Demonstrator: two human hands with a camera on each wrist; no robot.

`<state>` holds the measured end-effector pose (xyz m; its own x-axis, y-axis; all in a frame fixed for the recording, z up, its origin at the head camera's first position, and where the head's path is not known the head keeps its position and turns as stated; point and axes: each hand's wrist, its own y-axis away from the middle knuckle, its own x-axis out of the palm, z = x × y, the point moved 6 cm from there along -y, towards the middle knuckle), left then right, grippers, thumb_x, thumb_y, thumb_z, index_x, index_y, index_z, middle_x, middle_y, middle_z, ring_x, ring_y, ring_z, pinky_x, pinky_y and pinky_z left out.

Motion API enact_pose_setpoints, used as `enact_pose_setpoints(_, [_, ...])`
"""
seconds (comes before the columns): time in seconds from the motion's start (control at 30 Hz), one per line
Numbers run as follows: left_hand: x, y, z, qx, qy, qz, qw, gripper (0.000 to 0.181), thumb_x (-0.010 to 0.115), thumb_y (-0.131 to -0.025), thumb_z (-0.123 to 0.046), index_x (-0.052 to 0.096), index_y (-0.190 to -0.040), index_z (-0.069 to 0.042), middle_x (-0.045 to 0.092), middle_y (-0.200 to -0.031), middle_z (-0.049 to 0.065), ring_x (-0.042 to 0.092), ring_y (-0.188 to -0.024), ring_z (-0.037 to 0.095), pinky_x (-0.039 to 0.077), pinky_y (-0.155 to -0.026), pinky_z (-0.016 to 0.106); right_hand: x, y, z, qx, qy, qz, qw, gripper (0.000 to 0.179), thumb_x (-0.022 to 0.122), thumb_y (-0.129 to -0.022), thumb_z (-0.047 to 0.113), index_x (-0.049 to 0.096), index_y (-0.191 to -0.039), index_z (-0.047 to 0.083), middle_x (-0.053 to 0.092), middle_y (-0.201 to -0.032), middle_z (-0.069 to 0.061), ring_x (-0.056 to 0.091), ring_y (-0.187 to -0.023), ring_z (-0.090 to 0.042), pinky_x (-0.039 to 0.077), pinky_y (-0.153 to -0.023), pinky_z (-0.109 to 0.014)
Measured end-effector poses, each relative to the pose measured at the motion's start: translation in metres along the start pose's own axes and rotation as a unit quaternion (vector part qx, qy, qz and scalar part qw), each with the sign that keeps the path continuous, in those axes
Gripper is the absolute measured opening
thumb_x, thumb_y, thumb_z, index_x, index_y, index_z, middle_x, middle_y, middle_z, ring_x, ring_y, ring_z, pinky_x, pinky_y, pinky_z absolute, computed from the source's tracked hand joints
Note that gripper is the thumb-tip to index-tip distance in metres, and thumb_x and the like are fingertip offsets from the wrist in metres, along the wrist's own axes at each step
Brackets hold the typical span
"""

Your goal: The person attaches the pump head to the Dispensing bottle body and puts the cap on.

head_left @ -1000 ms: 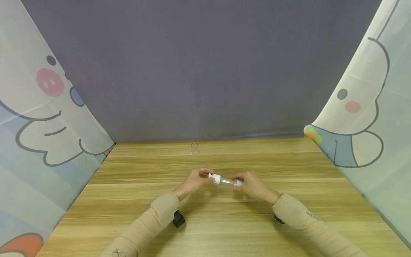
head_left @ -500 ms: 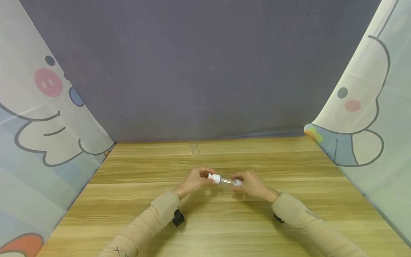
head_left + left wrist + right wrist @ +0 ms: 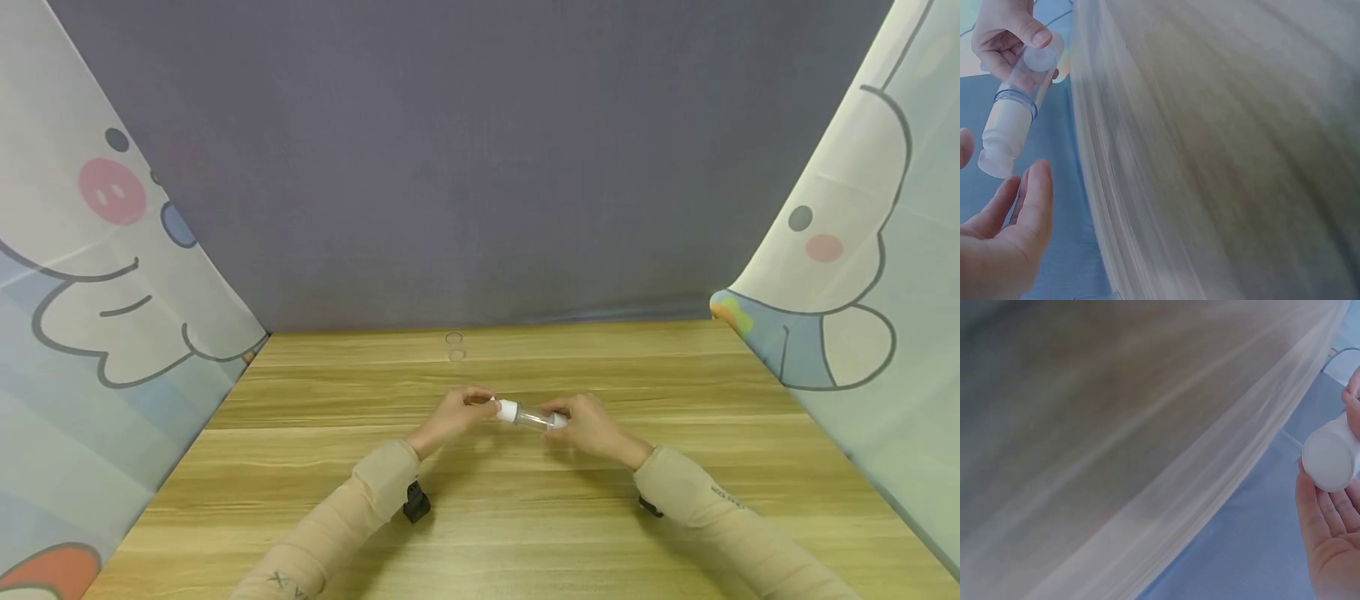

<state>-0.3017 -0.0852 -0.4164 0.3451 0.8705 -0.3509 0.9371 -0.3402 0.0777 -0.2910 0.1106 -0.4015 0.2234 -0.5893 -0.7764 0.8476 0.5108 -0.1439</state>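
Note:
A small pump bottle [image 3: 534, 419] with a clear body, a white collar and nozzle, and a white base is held above the table, tilted. My right hand [image 3: 592, 431] grips its base end; in the left wrist view, the right thumb [image 3: 1037, 36] lies over the clear part, with fingers behind. The round white base [image 3: 1327, 461] faces the right wrist camera. My left hand [image 3: 455, 417] is at the nozzle end. From the left wrist, its fingers [image 3: 1036, 197] are spread just below the white nozzle [image 3: 996, 164], with the thumb apart at the frame's edge.
A clear cylindrical cap [image 3: 456, 348] stands near the back edge of the wooden table [image 3: 525, 533]. Behind it hangs a grey curtain [image 3: 480, 167]. Cartoon-print cloths flank both sides. A black wrist mount [image 3: 416, 502] hangs under the left cuff.
The left thumb has shifted up across the nozzle end, hiding it in the head view. The left fingers moved slightly. The bottle stays nearly in place in the right hand.

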Motion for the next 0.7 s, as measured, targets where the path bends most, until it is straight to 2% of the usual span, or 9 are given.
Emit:
enact_pose_setpoints(0.23, [0.001,-0.003,-0.003,-0.016,0.025,0.011,0.9995,0.055,0.060,-0.088,-0.036,0.051,-0.123,0.005,0.060,-0.113,0.016,0.061,-0.101,0.024,0.048,-0.093,0.041,-0.002,-0.003,-0.003,0.006,0.007,-0.007,0.9999,0.045,0.077,-0.073,0.017,0.063,-0.110,-0.002,0.067,-0.102,-0.014,0.062,-0.080,-0.016,0.054,-0.068,-0.030])
enact_pose_setpoints(0.27, [0.001,-0.006,0.000,-0.017,0.026,0.009,0.9995,0.056,0.061,-0.087,-0.037,0.051,-0.123,0.004,0.060,-0.112,0.015,0.061,-0.100,0.022,0.049,-0.092,0.039,-0.002,-0.004,-0.003,0.004,0.007,-0.008,0.9999,0.045,0.076,-0.072,0.017,0.063,-0.110,-0.002,0.067,-0.102,-0.015,0.062,-0.081,-0.017,0.054,-0.069,-0.031])
enact_pose_setpoints(0.43, [0.002,-0.009,0.000,-0.023,0.040,0.002,0.9989,0.053,0.062,-0.087,-0.032,0.051,-0.122,0.006,0.060,-0.112,0.016,0.062,-0.097,0.021,0.050,-0.089,0.036,-0.002,-0.005,-0.005,0.011,0.005,-0.009,0.9999,0.045,0.076,-0.073,0.018,0.062,-0.111,-0.002,0.066,-0.105,-0.015,0.062,-0.083,-0.018,0.054,-0.071,-0.034])
enact_pose_setpoints(0.7, [0.001,-0.012,0.000,-0.024,0.032,-0.013,0.9991,0.048,0.064,-0.087,-0.026,0.052,-0.120,0.007,0.060,-0.113,0.018,0.062,-0.096,0.021,0.053,-0.084,0.030,-0.002,-0.008,-0.005,0.016,0.012,-0.009,0.9998,0.045,0.076,-0.073,0.019,0.063,-0.111,-0.001,0.067,-0.105,-0.014,0.062,-0.083,-0.018,0.054,-0.069,-0.033])
